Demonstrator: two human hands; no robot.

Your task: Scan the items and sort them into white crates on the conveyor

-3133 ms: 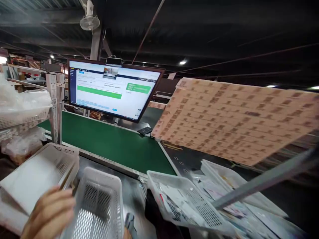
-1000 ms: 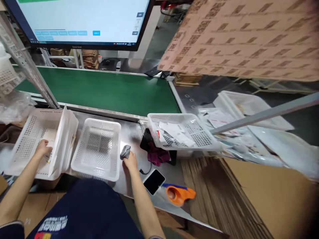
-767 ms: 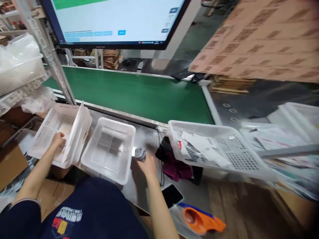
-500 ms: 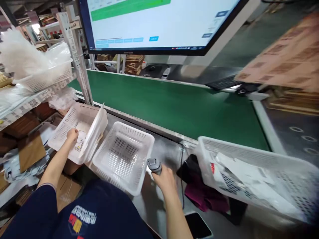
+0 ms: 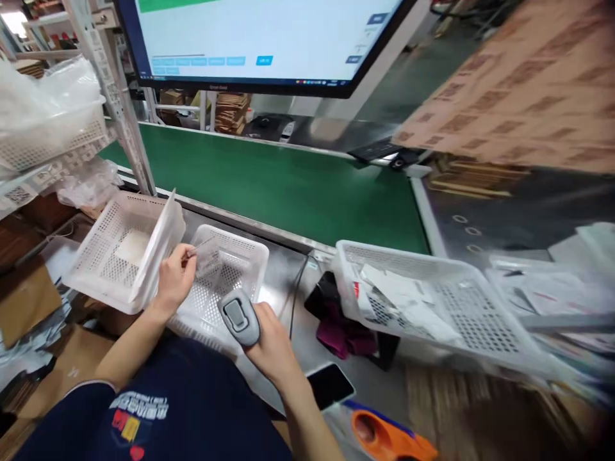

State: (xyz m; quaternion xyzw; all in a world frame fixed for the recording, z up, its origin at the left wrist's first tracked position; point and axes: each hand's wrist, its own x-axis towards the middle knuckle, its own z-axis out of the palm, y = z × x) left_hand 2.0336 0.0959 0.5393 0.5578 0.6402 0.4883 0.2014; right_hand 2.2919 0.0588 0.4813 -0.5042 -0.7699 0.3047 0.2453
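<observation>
We see a steel table (image 5: 283,285) beside a green belt (image 5: 288,186). On the table stand three white baskets (image 5: 108,246) (image 5: 245,256) (image 5: 461,301), with a dark cloth (image 5: 336,323), a phone (image 5: 330,385) and an orange tape dispenser (image 5: 384,436).

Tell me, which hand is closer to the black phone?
The right hand. It grips the grey barcode scanner just up-left of the phone. The left hand is farther, pinching a small clear packet over the middle white basket.

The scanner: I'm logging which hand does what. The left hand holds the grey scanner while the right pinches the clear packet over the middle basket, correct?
Swapped. The head view shows the right hand holding the grey scanner, while the left hand pinches the clear packet over the middle basket.
</observation>
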